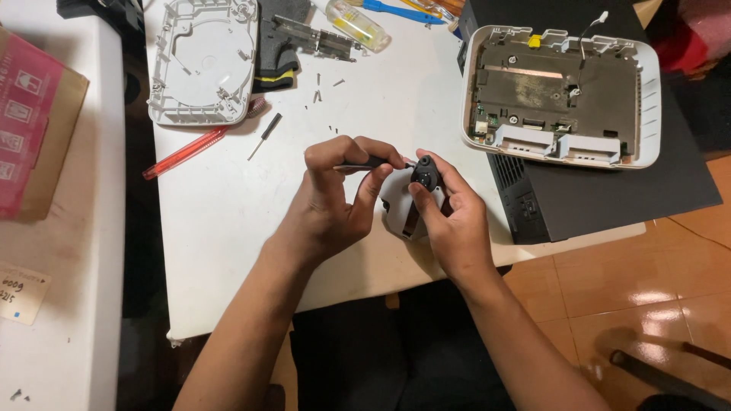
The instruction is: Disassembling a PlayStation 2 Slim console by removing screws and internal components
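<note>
Hands meet at the middle of the frame over the white counter (228, 221). The left hand (335, 202) is closed around a small dark-handled screwdriver (373, 163), its tip pointing right at a small black part (426, 175). The right hand (449, 221) is clamped on that black part, thumb and fingers around it, with a pale round piece (396, 207) and a short brown strip showing just below between the two hands.

At the upper right of the frame an opened white device case (560, 95) with a dark board inside rests on a black box (609, 167). At the upper left lies a white plastic cover (202, 61), and below it a red pen-like tool (185, 152) and a thin black bit (266, 133). Small screws (320, 91) are scattered near the top centre, beside a black metal bracket (316, 34) and a clear yellowish bottle (358, 24).
</note>
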